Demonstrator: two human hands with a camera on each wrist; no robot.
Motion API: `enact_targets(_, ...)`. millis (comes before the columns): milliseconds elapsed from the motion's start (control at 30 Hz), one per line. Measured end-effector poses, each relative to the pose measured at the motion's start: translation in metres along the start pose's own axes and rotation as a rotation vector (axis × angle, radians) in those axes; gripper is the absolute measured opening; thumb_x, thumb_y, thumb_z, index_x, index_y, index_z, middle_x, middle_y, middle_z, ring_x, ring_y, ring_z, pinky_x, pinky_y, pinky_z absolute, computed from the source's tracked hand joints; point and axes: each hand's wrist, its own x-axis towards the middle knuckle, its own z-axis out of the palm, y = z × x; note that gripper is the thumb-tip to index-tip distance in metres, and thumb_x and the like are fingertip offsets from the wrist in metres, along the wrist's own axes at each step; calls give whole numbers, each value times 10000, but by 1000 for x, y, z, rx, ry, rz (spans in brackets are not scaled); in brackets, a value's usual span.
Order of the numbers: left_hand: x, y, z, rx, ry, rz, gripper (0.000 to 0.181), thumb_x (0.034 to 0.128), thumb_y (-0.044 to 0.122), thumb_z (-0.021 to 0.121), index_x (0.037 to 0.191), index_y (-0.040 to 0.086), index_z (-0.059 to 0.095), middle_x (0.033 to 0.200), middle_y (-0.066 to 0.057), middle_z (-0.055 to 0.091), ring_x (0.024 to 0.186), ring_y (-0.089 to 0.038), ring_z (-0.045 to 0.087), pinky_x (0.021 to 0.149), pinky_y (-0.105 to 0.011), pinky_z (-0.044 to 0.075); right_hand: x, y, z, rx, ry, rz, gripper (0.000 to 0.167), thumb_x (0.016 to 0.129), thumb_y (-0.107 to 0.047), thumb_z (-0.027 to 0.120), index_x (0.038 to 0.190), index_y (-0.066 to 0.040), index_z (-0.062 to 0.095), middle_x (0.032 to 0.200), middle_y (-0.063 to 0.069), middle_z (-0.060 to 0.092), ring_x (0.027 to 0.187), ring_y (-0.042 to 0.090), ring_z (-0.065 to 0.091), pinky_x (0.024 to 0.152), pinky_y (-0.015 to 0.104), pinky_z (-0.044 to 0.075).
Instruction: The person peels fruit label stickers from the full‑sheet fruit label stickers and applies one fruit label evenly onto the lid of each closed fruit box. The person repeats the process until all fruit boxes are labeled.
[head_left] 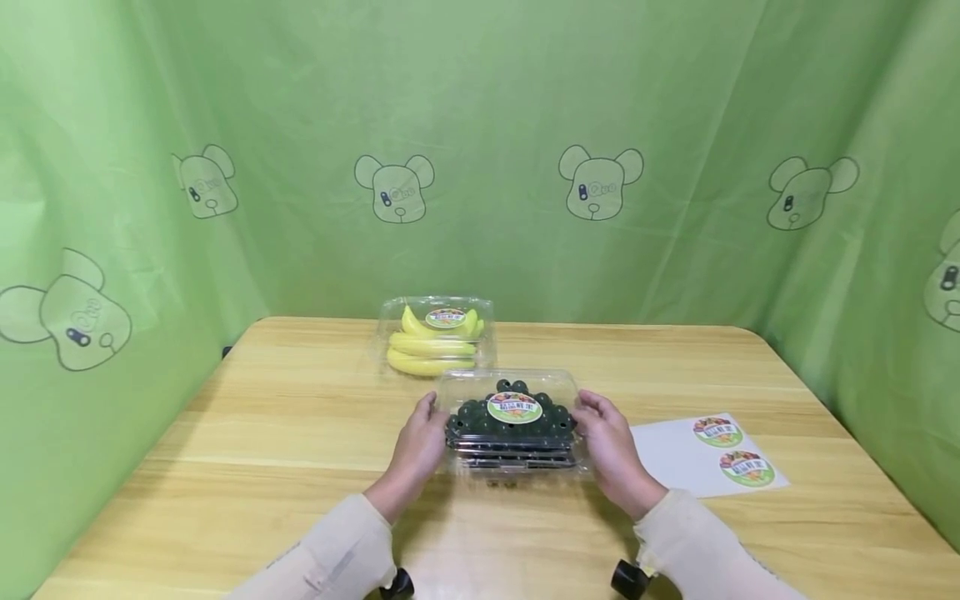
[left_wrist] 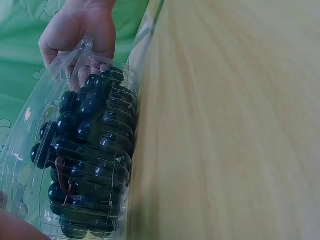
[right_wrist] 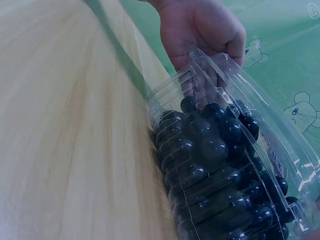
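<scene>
A clear plastic clamshell box [head_left: 459, 385] of dark grapes [head_left: 551, 417] is between my two hands, low over the table. Its lid is down and carries a round fruit label [head_left: 514, 408]. My left hand [head_left: 422, 446] grips its left end and my right hand [head_left: 611, 450] its right end. In the left wrist view the right hand [left_wrist: 80, 32] shows at the far end, fingers partly seen through the plastic. The left hand [right_wrist: 202, 30] appears likewise in the right wrist view. Whether the box touches the table I cannot tell.
Behind the box, slightly left, stands another clear box [head_left: 386, 321] with bananas [head_left: 431, 346] and a round label. To the right lies a white sheet [head_left: 667, 458] with two round labels [head_left: 747, 468]. Green curtains [head_left: 495, 100] surround the wooden table [head_left: 300, 417].
</scene>
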Motion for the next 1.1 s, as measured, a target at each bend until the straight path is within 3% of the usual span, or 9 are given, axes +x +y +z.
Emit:
enact_targets(667,3,13,5,-7,10,-22,588,991,241,447,1500,2,277,1515,-233,311,1387,-414,277,1141,-536,203,1,-11,-6,-1,2,-27,537,996,-51,401,1480,66,201,1468,205,301,825,77,450,583,154,451)
enact_targets(933,4,18,8,-15,9,-13,581,990,244,451,1496,7,292,1519,-229,306,1394,-405,267,1148,-526,190,0,-17,-10,-79,6,-30,555,1000,-73,421,1493,53,198,1506,227,287,1145,260,428,731,148,477)
enact_targets(1100,6,26,10,-23,5,10,575,987,247,457,1497,27,306,1520,-221,311,1394,-391,276,1148,-519,197,2,-25,-15,-75,11,-47,552,1002,-71,414,1487,71,192,1504,240,279,1270,329,356,993,235,401)
